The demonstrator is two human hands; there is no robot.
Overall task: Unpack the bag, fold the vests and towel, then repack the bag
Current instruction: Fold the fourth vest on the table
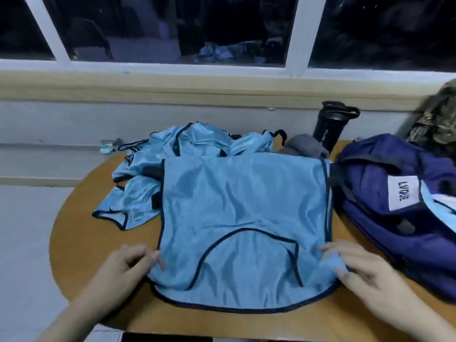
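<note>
Unpacking looks done: the bag lies at the tabletop's right edge. Both grips, left hand and right hand, pinch one spread vest; the vest pile, towel and repacking remain.

Light-blue vest, dark-trimmed; navy bag, white label, right of it; grey towel, black bottle behind.

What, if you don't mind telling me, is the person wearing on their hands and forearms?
Nothing that shows: the left hand and the right hand are bare, with no gloves, rings or watch in view. Both forearms are uncovered down to the frame's edge, so no sleeve shows.
</note>
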